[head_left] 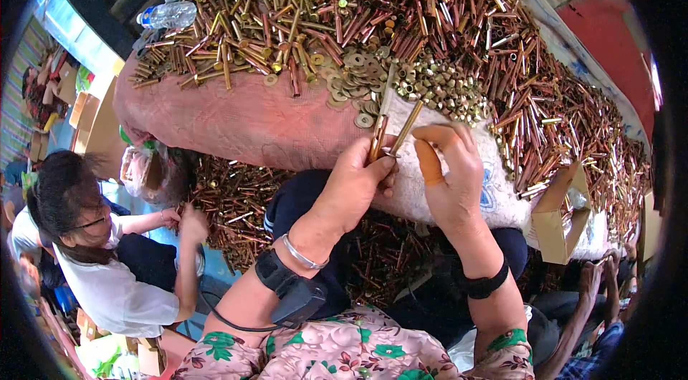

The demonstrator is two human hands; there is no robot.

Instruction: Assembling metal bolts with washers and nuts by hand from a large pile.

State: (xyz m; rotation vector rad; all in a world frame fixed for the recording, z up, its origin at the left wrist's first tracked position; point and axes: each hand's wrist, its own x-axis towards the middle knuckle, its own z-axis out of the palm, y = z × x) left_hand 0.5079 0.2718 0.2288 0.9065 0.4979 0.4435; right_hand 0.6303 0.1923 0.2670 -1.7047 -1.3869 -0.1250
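My left hand [351, 186] is closed round the lower ends of a few brassy metal pieces. One is a long bolt [408, 124], tilted up to the right, with a flat washer near its lower end. Beside it stands a copper-coloured bolt or sleeve [379, 138]. My right hand [456, 169], an orange cover on its thumb, hovers just right of the long bolt. Its fingers are bent and apart, with nothing visible in them. Beyond both hands lie a heap of flat washers [356, 75] and a pile of hex nuts [441, 86] on a white sack [412, 179].
Loose bolts and sleeves [401, 0] cover the far side. A pinkish sack [229, 122] bulges at left; a plastic bottle [168, 15] lies behind it. A cardboard box [561, 215] stands at right. A co-worker [107, 265] sits at left; another person's hands [600, 272] show at right.
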